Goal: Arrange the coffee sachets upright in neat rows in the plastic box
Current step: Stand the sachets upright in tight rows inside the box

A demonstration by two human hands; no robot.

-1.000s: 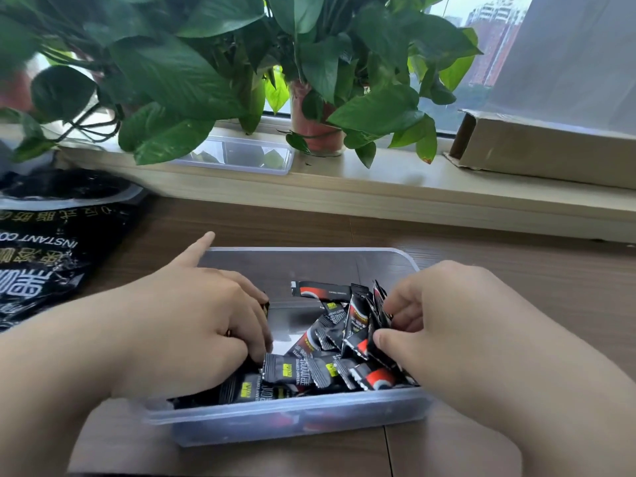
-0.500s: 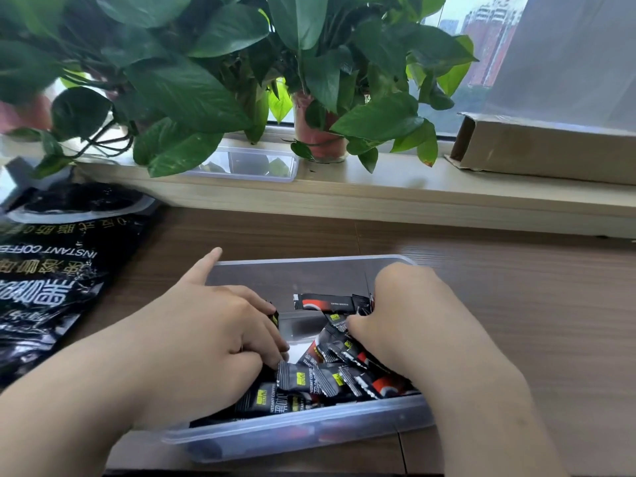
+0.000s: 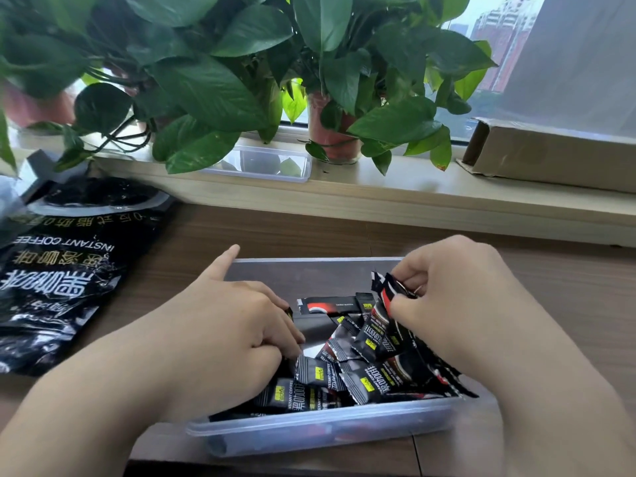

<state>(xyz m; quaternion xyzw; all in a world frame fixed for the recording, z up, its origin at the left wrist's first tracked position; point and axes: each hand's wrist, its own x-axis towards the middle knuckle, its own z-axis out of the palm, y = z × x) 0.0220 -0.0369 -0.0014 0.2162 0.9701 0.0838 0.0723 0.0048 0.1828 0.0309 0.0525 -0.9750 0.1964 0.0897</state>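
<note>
A clear plastic box (image 3: 309,270) sits on the wooden table in front of me. Inside lies a loose heap of several small black coffee sachets (image 3: 364,370) with yellow and red print, most lying flat or tilted. My left hand (image 3: 223,335) reaches into the left half of the box, index finger pointing up, the other fingers curled down among sachets that it mostly hides. My right hand (image 3: 457,304) is over the right half and pinches a few sachets (image 3: 387,290) between thumb and fingers, lifted above the heap.
A large black instant coffee bag (image 3: 58,270) lies open on the table to the left. Behind the box runs a light windowsill (image 3: 395,191) with potted plants (image 3: 330,132), a small clear container (image 3: 265,163) and a cardboard box (image 3: 550,156) at the right.
My right hand dipped into the heap and has come up holding a few sachets near the box's right side. My left hand has stayed in the left half of the box.
</note>
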